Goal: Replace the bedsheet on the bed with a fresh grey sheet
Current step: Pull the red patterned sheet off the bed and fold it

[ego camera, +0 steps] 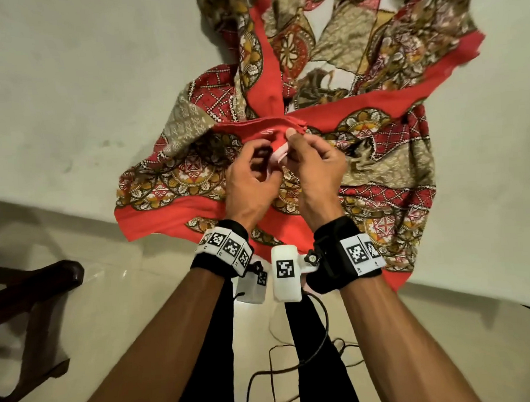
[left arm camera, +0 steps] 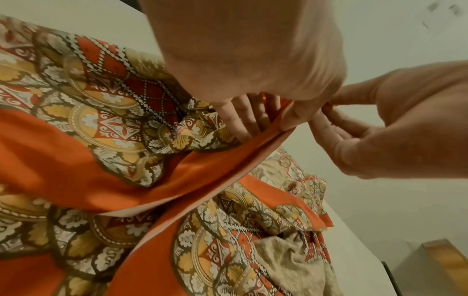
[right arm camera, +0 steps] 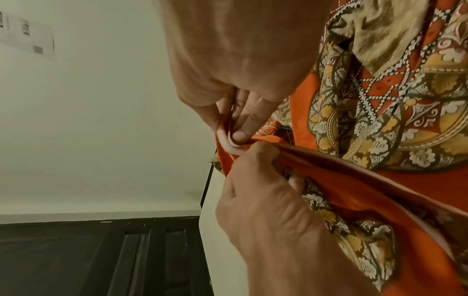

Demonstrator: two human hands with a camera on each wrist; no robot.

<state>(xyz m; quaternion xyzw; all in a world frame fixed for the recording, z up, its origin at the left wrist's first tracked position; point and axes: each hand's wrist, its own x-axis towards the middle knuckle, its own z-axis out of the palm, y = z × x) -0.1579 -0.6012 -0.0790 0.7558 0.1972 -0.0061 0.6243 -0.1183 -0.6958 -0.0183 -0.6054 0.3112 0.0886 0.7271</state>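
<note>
Head view, read from left to right: a dark wooden piece of furniture (ego camera: 32,293) stands on the pale floor, then the bare off-white mattress (ego camera: 76,78), and on it the patterned red bedsheet (ego camera: 374,81), bunched in loose folds and spilling over the near edge of the bed. Over its middle the left hand (ego camera: 250,183) and right hand (ego camera: 314,164) meet, each pinching the plain red border where two layers of hem are brought together (the right wrist view shows the thumb and forefinger clamped on a pale folded edge, the left hand's fingers curled round the border just below). By the look of it the cloth is thin, light and entirely limp: it will sag and slide wherever it is unsupported, so the hemmed border and corners are the sensible places to take hold, the doubled seam giving the fingers something firmer than the open weave. It seems neither fragile nor slippery, only apt to tangle. No basket, bin or other container shows in any view, and the fresh grey sheet is not in sight.
</note>
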